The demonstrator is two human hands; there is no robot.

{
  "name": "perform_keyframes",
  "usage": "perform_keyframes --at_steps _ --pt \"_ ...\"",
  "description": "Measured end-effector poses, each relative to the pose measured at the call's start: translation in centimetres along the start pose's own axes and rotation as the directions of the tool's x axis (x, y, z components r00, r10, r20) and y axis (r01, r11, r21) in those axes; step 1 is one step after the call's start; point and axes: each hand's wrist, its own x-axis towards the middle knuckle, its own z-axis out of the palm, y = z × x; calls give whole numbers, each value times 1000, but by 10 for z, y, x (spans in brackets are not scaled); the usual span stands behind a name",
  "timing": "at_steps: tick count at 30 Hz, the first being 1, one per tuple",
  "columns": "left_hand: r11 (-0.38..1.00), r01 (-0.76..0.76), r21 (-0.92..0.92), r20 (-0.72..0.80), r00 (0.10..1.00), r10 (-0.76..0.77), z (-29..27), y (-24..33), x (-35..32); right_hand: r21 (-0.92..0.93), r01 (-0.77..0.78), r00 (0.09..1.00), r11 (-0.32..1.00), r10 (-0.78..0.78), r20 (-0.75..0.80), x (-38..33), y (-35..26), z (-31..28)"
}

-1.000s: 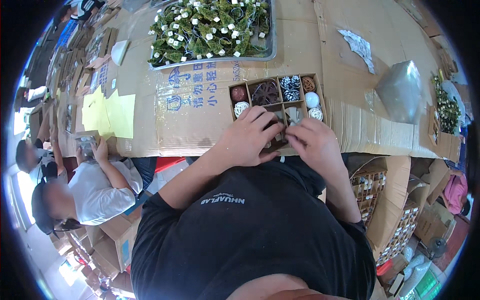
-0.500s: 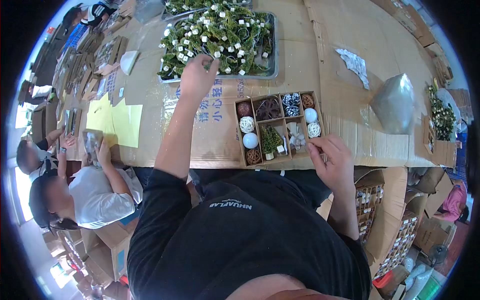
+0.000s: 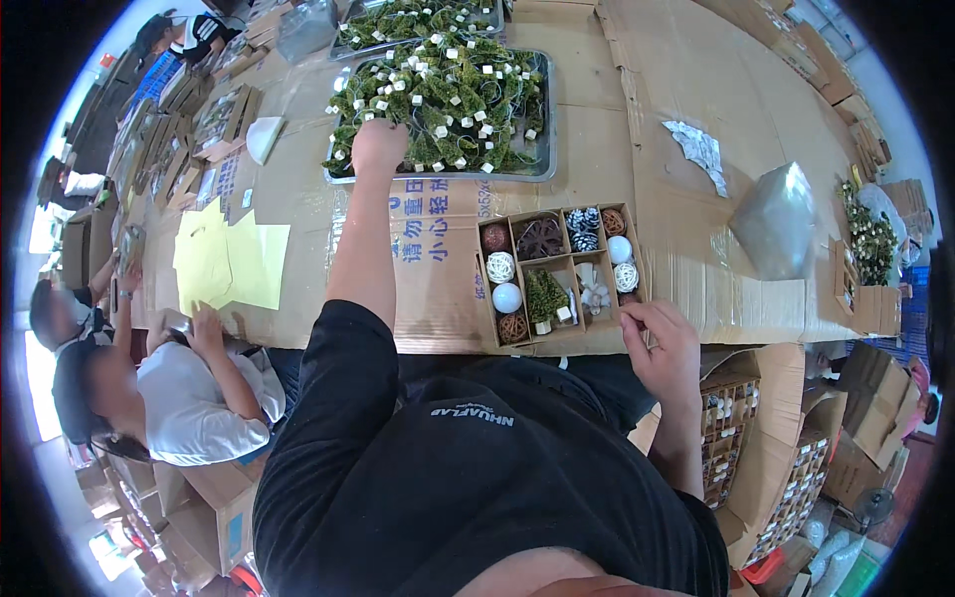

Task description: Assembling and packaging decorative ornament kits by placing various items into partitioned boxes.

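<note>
Pinching at near right corner of divided box (image 3: 563, 271), right of frame centre, with right hand (image 3: 665, 343), thumb and finger almost together, can't tell on what; green moss piece (image 3: 545, 296) already in lower middle compartment. Up at left side of metal tray (image 3: 551, 119), upper centre-left, with left hand (image 3: 380, 147), fingers curled and partly hidden, can't tell if holding anything. Probably picking from piled moss pieces (image 3: 448, 90); calls for freeing just one from the tangle.

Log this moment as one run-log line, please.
Left hand: at tray of green decorations, grip unclear | right hand: at near right corner of divided box | compartments include: green tree, white balls
</note>
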Motion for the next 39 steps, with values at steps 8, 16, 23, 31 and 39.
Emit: perform_keyframes --at_steps 8,16,23,31,39 --pt "525 -82 -847 -14 991 133 -72 34 5 6 62 998 998 -62 -10 11 -6 -1" --pt "-244 -153 -958 -189 973 130 -154 54 33 31 80 996 996 -78 -41 9 0 2" --pt "309 -75 -948 11 964 267 -167 70 44 35 71 997 997 -70 -20 3 -1 2" --pt "672 -412 -616 -146 897 417 -167 94 51 38 77 997 996 -77 -6 1 3 2" --pt "576 -518 -633 -292 848 442 -163 92 52 71 75 997 995 -74 -19 0 6 10"
